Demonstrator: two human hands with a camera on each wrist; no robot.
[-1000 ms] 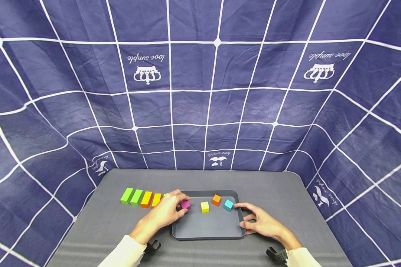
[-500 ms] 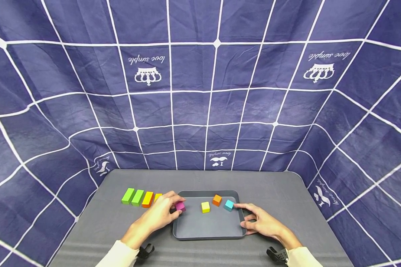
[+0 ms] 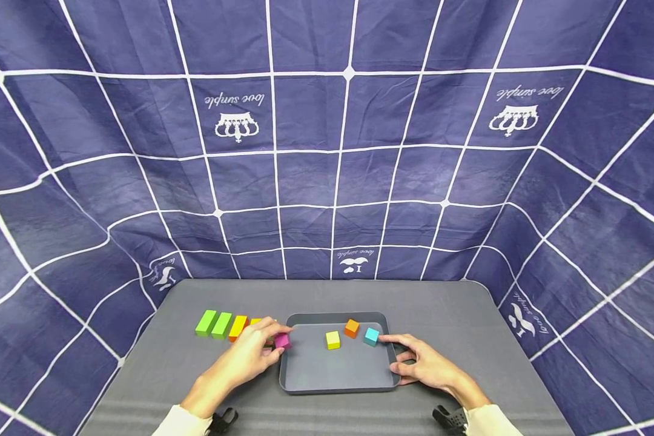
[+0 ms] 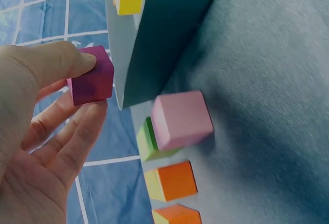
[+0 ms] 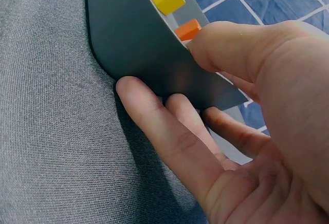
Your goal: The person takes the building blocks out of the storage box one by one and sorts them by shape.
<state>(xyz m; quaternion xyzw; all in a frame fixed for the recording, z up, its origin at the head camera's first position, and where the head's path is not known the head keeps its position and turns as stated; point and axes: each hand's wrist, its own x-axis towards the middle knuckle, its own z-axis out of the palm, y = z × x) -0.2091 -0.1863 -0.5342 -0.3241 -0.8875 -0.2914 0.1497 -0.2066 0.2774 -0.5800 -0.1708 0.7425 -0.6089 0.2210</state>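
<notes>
nearest are two cream sleeves, with a black perforated wrist strap showing by the right one. the left hand pinches a magenta, smooth-sided cube between thumb and fingertips — the cube is held by the left rim of a shallow dark-grey rectangular tray; whether it touches the rim i cannot tell. the right hand has its fingers spread and mostly straight and grasps nothing: some fingertips rest against the outside of the tray's right wall, the thumb lies at the rim, and the index finger points inward, its tip at or just beside a cyan cube.

also in the tray are a yellow cube, near the middle, and a little farther back an orange cube. left of the tray, partly behind the left hand, runs a row of two bright green oblong blocks and yellow-and-orange oblong blocks. the left wrist view adds a pale pink block near the tray's end. all stand on a grey cloth-covered table; beyond hangs a navy cloth with white grid lines — crowns and upside-down lettering printed on it.
</notes>
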